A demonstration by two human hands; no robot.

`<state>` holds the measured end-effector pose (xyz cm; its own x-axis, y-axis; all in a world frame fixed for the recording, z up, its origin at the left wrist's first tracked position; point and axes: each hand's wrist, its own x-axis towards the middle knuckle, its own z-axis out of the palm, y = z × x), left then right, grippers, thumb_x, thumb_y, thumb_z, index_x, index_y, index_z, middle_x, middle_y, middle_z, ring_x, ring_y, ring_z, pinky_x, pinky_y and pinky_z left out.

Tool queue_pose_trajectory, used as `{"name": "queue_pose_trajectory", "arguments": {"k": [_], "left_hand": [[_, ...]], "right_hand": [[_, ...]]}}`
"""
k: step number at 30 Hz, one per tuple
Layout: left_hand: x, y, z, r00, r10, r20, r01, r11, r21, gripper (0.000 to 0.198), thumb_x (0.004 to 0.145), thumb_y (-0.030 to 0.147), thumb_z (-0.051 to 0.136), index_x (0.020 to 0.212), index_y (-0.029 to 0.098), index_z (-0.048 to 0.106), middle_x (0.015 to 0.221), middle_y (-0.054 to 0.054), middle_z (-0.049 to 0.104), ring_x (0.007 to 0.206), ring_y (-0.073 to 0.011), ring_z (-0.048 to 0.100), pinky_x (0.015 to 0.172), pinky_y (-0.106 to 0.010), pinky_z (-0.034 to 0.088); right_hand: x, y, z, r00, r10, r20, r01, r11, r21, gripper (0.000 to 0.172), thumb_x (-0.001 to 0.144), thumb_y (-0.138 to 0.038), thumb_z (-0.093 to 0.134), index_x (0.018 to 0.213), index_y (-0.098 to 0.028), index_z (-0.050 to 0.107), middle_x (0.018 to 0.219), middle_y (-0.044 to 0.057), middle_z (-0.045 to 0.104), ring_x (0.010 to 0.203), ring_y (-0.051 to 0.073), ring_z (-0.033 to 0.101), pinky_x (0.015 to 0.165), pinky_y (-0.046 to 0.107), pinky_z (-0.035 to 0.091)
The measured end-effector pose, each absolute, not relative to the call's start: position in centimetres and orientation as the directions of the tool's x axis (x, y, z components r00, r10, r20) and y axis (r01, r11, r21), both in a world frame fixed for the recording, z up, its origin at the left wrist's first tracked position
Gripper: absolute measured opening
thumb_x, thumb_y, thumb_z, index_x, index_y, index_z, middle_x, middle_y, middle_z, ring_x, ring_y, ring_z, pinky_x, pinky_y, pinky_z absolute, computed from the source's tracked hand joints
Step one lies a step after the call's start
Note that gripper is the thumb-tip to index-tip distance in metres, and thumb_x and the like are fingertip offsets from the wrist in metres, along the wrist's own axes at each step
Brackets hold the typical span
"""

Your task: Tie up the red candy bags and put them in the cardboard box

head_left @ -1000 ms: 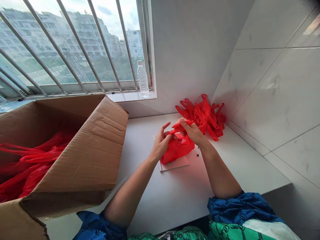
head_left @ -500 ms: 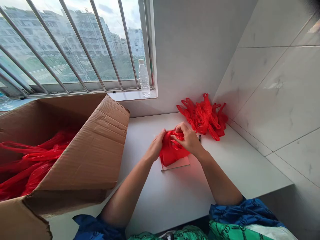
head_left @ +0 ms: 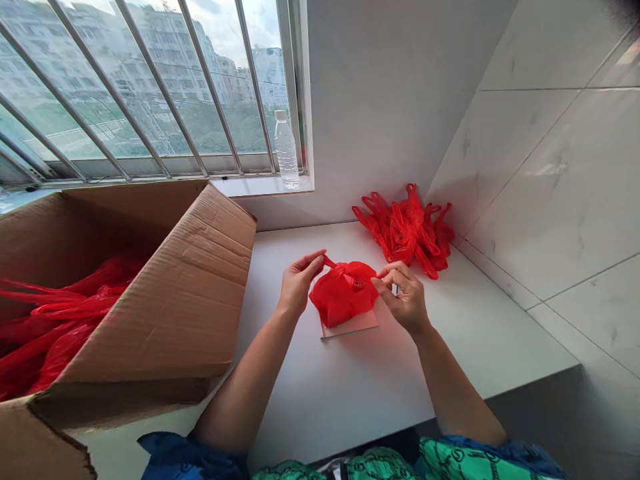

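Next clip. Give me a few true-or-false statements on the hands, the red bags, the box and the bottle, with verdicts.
1. The left hand and the right hand each pinch one end of the red bag. True.
2. The water bottle stands on the white counter. False: it stands on the windowsill.
3. The cardboard box holds loose red plastic. True.
4. The pile of red bags lies inside the cardboard box. False: it lies on the white counter, in the corner by the tiled wall.
5. A flat card lies under the red bag. True.
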<state>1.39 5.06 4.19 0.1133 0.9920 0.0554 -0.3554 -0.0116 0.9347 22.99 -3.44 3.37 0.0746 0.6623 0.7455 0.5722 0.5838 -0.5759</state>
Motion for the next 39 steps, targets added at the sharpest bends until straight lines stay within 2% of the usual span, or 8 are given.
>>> {"name": "queue_pose_trajectory", "arguments": {"k": [6, 11, 15, 19, 23, 27, 33, 39], "left_hand": [[-0.3, 8.1, 1.3, -0.177, 0.980, 0.095, -0.359, -0.154, 0.921, 0.041, 0.063, 0.038, 0.086, 0.097, 0.016, 0.078, 0.096, -0.007, 0.075, 0.089, -0.0156, 0.066, 0.090, -0.029, 0.050], [-1.4, 6.9, -0.3, -0.072, 0.992, 0.100, -0.207, -0.113, 0.972, 0.072, 0.080, 0.047, 0.074, 0.142, 0.021, 0.049, 0.102, -0.008, 0.072, 0.096, -0.0192, 0.069, 0.093, -0.038, 0.052], [-1.5, 3.8, -1.5, 0.123, 0.978, 0.166, 0.268, -0.194, 0.944, 0.063, 0.089, 0.052, 0.060, 0.141, 0.020, 0.048, 0.135, -0.016, 0.058, 0.117, -0.0269, 0.061, 0.098, -0.043, 0.049], [0.0, 2.2, -1.4, 0.360, 0.893, 0.270, 0.552, -0.437, 0.710, 0.062, 0.080, 0.031, 0.070, 0.138, 0.022, 0.051, 0.129, -0.013, 0.062, 0.118, -0.0307, 0.060, 0.099, -0.044, 0.048], [0.6, 3.8, 0.5, 0.297, 0.859, 0.417, 0.518, -0.512, 0.685, 0.051, 0.081, 0.010, 0.050, 0.130, 0.023, 0.056, 0.120, -0.007, 0.069, 0.109, -0.0242, 0.064, 0.095, -0.038, 0.052], [-1.2, 4.9, 2.3, 0.288, 0.830, 0.478, 0.507, -0.555, 0.659, 0.056, 0.081, 0.010, 0.046, 0.136, 0.023, 0.053, 0.127, -0.007, 0.065, 0.116, -0.0234, 0.061, 0.101, -0.038, 0.048], [-2.3, 4.6, 1.6, 0.250, 0.883, 0.396, 0.508, -0.468, 0.723, 0.046, 0.095, 0.036, 0.049, 0.137, 0.019, 0.053, 0.132, -0.012, 0.059, 0.122, -0.0259, 0.056, 0.107, -0.043, 0.043], [0.9, 5.2, -0.7, 0.351, 0.844, 0.407, 0.631, -0.534, 0.563, 0.052, 0.100, 0.042, 0.041, 0.147, 0.022, 0.045, 0.150, -0.013, 0.047, 0.139, -0.0281, 0.042, 0.114, -0.048, 0.034]], "right_hand": [[25.7, -6.2, -0.7, 0.194, 0.819, 0.540, 0.458, 0.411, -0.788, 0.039, 0.096, -0.036, 0.060, 0.063, -0.022, 0.044, 0.077, 0.000, 0.053, 0.074, 0.016, 0.055, 0.072, 0.031, 0.045], [28.7, -6.3, -2.2, 0.182, 0.920, 0.347, 0.338, 0.273, -0.901, 0.035, 0.101, -0.050, 0.044, 0.085, -0.023, 0.059, 0.094, 0.004, 0.063, 0.089, 0.021, 0.063, 0.083, 0.037, 0.052], [29.7, -5.1, -2.0, 0.122, 0.908, 0.401, 0.647, 0.234, -0.725, 0.053, 0.089, -0.052, 0.065, 0.134, -0.027, 0.053, 0.140, 0.011, 0.054, 0.128, 0.030, 0.052, 0.105, 0.050, 0.045], [27.6, -2.1, -0.9, -0.212, 0.892, 0.400, 0.726, 0.418, -0.547, 0.070, 0.091, -0.044, 0.063, 0.152, -0.025, 0.036, 0.155, 0.011, 0.041, 0.143, 0.030, 0.037, 0.116, 0.052, 0.032], [24.9, 0.8, 1.1, -0.193, 0.851, 0.489, 0.717, 0.462, -0.522, 0.045, 0.090, -0.028, 0.061, 0.135, -0.026, 0.058, 0.125, 0.008, 0.067, 0.116, 0.029, 0.059, 0.111, 0.053, 0.035], [23.8, 1.2, 2.4, -0.172, 0.864, 0.474, 0.676, 0.453, -0.582, 0.041, 0.085, -0.023, 0.068, 0.126, -0.027, 0.063, 0.114, 0.005, 0.070, 0.108, 0.027, 0.061, 0.102, 0.049, 0.044], [22.8, 0.8, 1.9, -0.294, 0.907, 0.303, 0.618, 0.422, -0.663, 0.084, 0.083, -0.057, 0.071, 0.153, -0.027, 0.035, 0.157, 0.012, 0.035, 0.144, 0.030, 0.035, 0.115, 0.050, 0.035], [19.9, 2.7, -0.5, -0.268, 0.893, 0.361, 0.692, 0.439, -0.573, 0.074, 0.098, -0.064, 0.040, 0.158, -0.026, 0.023, 0.164, 0.008, 0.024, 0.152, 0.027, 0.020, 0.122, 0.055, 0.017]]}}
